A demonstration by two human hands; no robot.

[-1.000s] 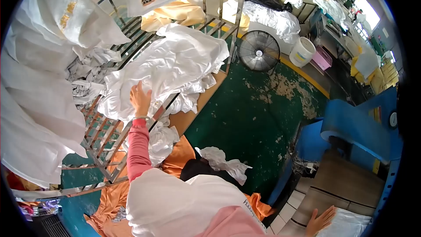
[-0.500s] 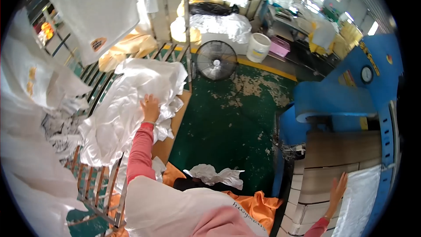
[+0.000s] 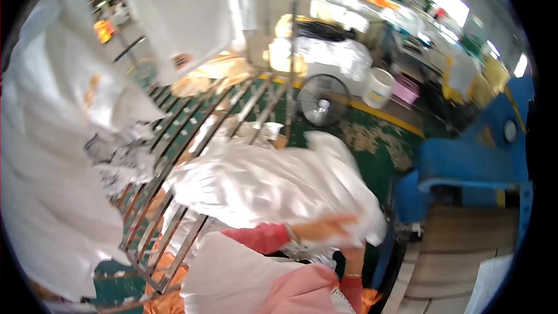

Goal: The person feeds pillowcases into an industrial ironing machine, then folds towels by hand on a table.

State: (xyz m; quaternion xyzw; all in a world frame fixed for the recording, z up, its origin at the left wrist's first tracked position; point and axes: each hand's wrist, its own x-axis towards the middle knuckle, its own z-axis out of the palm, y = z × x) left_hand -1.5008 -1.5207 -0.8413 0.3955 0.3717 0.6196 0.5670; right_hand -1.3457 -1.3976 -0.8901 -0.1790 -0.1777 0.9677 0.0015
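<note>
A large white, shiny cloth (image 3: pixel 261 180) stretches in the air from the slatted metal rack (image 3: pixel 195 224) across the front of my body, its right end blurred by motion. My left hand (image 3: pixel 322 228) is at the near edge of this cloth, smeared, with the cloth moving along with it. Just below and to the right, my right hand (image 3: pixel 352 253) reaches up to the same cloth's edge; its fingers are hidden. More crumpled white cloth (image 3: pixel 264 132) lies on the far part of the rack.
White cloths (image 3: pixel 52 157) hang at the left. A black fan (image 3: pixel 323 102), a white bucket (image 3: pixel 379 88) and a pink bin (image 3: pixel 406 89) stand ahead. At the right is a blue press (image 3: pixel 465 163) with a brown padded bed (image 3: pixel 465 244), a white cloth (image 3: pixel 494 285) on it.
The white cloth has been lifted off the rack and swept right and toward me with my left hand. My right hand has left the press bed and come across to the cloth. The view has turned left.
</note>
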